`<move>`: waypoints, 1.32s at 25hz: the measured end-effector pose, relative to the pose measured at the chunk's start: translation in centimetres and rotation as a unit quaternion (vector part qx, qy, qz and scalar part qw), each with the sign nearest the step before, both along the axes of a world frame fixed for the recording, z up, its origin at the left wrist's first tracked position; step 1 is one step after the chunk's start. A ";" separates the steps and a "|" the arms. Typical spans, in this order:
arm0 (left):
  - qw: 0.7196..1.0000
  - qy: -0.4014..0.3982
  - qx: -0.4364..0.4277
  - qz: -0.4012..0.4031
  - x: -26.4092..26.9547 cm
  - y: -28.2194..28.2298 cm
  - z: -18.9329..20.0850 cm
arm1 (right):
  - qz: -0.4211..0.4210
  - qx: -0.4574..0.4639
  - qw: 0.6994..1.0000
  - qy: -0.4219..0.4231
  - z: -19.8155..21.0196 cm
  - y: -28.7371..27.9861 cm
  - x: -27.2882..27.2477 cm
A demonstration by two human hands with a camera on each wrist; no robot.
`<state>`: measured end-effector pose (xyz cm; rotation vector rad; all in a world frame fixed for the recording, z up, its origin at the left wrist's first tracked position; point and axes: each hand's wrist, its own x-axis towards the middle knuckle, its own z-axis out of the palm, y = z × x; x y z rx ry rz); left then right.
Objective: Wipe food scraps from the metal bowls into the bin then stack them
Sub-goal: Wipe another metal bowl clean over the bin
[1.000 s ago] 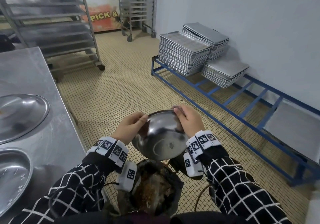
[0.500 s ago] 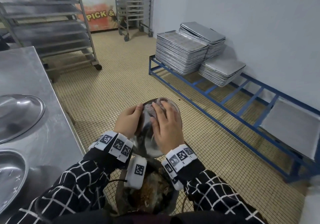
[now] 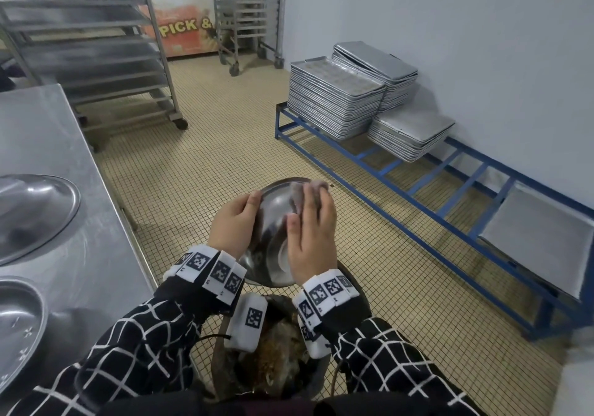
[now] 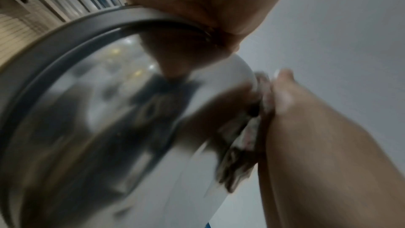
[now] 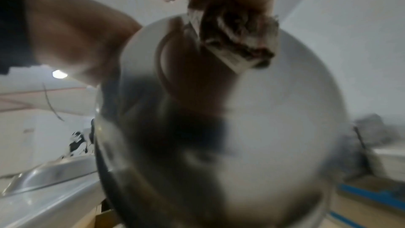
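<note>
A metal bowl point(image 3: 273, 222) hangs tilted on edge above the bin point(image 3: 316, 372), its opening facing right. My left hand point(image 3: 234, 222) grips its left rim, thumb inside. My right hand point(image 3: 308, 232) holds a soiled tissue wad point(image 3: 302, 189) under its fingers against the inner wall, near the far rim. The left wrist view shows the bowl's outside point(image 4: 109, 110) and the wad point(image 4: 247, 136) squeezed between bowl and right hand point(image 4: 317, 145). In the right wrist view the wad point(image 5: 232, 37) sticks out over the shiny bowl point(image 5: 263, 119). Brown scraps fill the bin.
A steel table point(image 3: 48, 145) runs along the left with two large metal bowls point(image 3: 35, 210) point(image 3: 16, 329). A low blue rack point(image 3: 418, 171) on the right carries stacks of trays point(image 3: 334, 100). Wheeled tray trolleys point(image 3: 96, 46) stand at the back on tiled floor.
My right hand left the bowl's far rim and went inside with the wad, then slid up toward the far rim. The bowl turned more on edge.
</note>
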<state>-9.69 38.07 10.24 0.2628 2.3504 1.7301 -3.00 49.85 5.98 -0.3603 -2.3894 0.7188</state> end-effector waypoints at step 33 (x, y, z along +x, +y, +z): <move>0.999 -0.017 0.040 -0.015 0.0 0.4 -1.1 | 0.021 0.151 0.988 -0.030 1.6 -0.4 0.0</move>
